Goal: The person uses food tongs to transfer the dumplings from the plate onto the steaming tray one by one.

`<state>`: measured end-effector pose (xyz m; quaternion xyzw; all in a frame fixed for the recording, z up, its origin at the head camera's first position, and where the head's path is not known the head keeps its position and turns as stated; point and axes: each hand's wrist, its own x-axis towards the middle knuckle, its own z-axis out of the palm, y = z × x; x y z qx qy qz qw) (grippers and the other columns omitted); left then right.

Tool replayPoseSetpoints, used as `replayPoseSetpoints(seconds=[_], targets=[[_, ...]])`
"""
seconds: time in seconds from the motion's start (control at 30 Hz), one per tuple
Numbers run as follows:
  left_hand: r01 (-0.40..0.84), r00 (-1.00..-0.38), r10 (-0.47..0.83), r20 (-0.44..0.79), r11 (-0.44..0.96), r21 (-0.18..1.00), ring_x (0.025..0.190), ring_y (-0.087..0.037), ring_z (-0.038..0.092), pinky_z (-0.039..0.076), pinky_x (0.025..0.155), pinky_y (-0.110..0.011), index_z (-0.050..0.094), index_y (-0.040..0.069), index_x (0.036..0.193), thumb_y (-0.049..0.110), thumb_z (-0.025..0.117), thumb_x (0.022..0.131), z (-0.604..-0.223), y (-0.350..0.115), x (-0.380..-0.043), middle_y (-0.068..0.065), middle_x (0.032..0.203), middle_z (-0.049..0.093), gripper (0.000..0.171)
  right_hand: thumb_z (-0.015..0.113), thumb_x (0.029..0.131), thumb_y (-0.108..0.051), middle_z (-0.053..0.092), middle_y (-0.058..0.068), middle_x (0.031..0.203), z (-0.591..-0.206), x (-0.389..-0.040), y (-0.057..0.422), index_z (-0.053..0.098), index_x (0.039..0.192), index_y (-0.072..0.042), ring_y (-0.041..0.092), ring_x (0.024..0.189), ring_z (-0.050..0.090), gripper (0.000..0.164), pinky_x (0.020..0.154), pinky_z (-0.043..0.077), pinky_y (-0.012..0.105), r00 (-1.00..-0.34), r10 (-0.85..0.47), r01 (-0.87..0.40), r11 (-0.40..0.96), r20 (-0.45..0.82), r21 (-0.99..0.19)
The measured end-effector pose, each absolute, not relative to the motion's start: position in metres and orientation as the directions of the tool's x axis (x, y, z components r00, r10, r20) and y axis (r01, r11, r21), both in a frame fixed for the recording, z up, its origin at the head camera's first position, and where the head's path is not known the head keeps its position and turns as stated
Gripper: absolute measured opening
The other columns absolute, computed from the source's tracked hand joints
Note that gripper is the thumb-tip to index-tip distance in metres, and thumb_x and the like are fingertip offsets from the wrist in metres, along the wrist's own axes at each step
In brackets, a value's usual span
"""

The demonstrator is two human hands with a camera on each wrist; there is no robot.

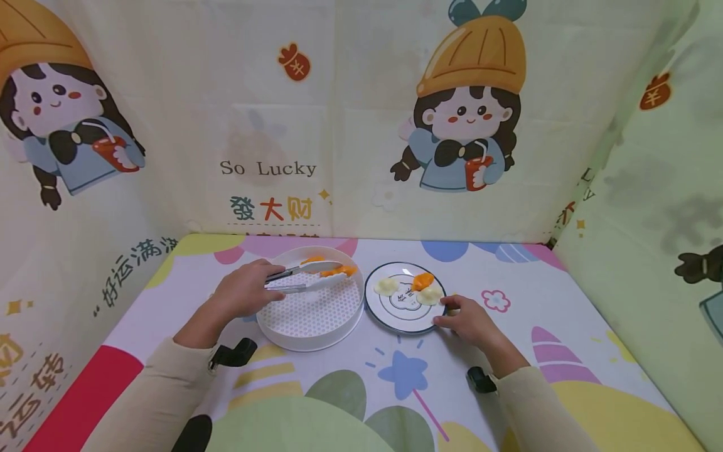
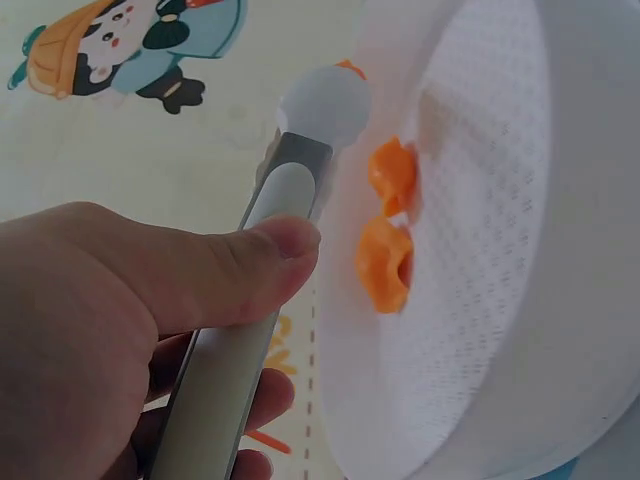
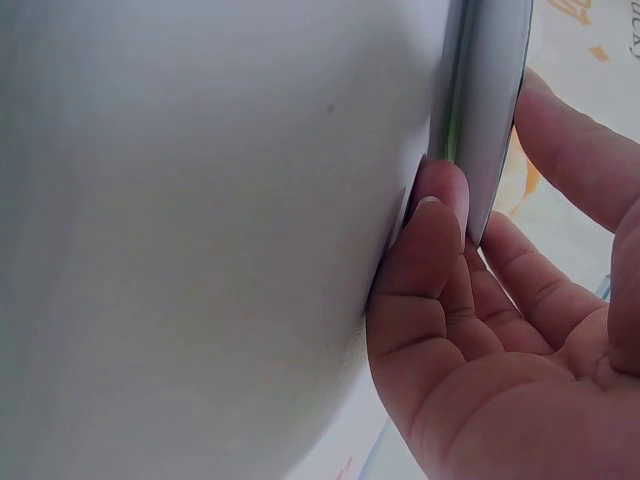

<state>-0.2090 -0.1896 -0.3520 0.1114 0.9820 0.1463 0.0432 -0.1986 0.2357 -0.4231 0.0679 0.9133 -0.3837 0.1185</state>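
Note:
My left hand [image 1: 245, 290] grips a pair of tongs [image 2: 225, 390] with pale, rounded tips, the thumb lying along one arm. The tips reach over a round white steamer basket [image 1: 305, 317] with a perforated floor. Orange dumpling-shaped pieces [image 2: 385, 265] lie at its far side, partly hidden by the tongs in the head view. With thumb and fingers, my right hand [image 1: 467, 319] holds the right rim of a white plate [image 1: 395, 319] with a dark edge. On the plate are two pale dumpling-shaped pieces [image 1: 386, 287] and an orange one [image 1: 422, 281].
Basket and plate stand side by side, rims close together, on a table covered with a colourful printed cloth [image 1: 452, 351]. Printed fabric walls [image 1: 361, 125] enclose the table at the back and both sides. A large pale surface [image 3: 200, 240] fills much of the right wrist view.

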Motion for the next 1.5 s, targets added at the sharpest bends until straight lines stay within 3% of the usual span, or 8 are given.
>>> replayPoseSetpoints(seconds=[0.33, 0.63, 1.0, 1.5], targets=[[0.161, -0.97, 0.208, -0.125, 0.937, 0.311, 0.105, -0.034, 0.056, 0.052, 0.085, -0.05, 0.058, 0.004, 0.14, 0.027, 0.077, 0.087, -0.371, -0.193, -0.212, -0.021, 0.131, 0.058, 0.061, 0.079, 0.088, -0.023, 0.057, 0.02, 0.125, -0.424, -0.199, 0.235, 0.057, 0.134, -0.002, 0.029, 0.099, 0.056, 0.055, 0.084, 0.054, 0.039, -0.961, 0.028, 0.217, 0.692, -0.274, -0.688], [0.174, -0.975, 0.208, -0.085, 0.937, 0.302, 0.112, -0.038, 0.056, 0.05, 0.09, -0.056, 0.058, 0.002, 0.139, 0.025, 0.077, 0.087, -0.375, -0.189, -0.211, -0.023, 0.131, 0.057, 0.06, 0.079, 0.088, -0.023, 0.058, 0.019, 0.124, -0.426, -0.2, 0.235, 0.058, 0.133, -0.003, 0.029, 0.098, 0.056, 0.054, 0.083, 0.054, 0.038, -0.961, 0.03, 0.217, 0.694, -0.274, -0.686], [0.148, -0.982, 0.177, -0.071, 0.941, 0.303, 0.104, -0.034, 0.057, 0.053, 0.086, -0.053, 0.057, 0.003, 0.139, 0.025, 0.078, 0.087, -0.376, -0.183, -0.21, -0.021, 0.126, 0.058, 0.061, 0.08, 0.087, -0.024, 0.059, 0.019, 0.121, -0.426, -0.201, 0.237, 0.058, 0.131, -0.001, 0.027, 0.094, 0.057, 0.055, 0.078, 0.054, 0.036, -0.97, 0.019, 0.187, 0.703, -0.244, -0.686], [0.134, -0.987, 0.153, -0.045, 0.951, 0.277, 0.103, -0.033, 0.057, 0.055, 0.082, -0.051, 0.056, 0.0, 0.14, 0.026, 0.082, 0.083, -0.374, -0.174, -0.204, -0.021, 0.126, 0.056, 0.068, 0.079, 0.087, -0.024, 0.058, 0.02, 0.125, -0.426, -0.201, 0.238, 0.058, 0.133, -0.002, 0.028, 0.097, 0.057, 0.055, 0.081, 0.054, 0.037, -0.965, 0.023, 0.202, 0.699, -0.261, -0.686]])
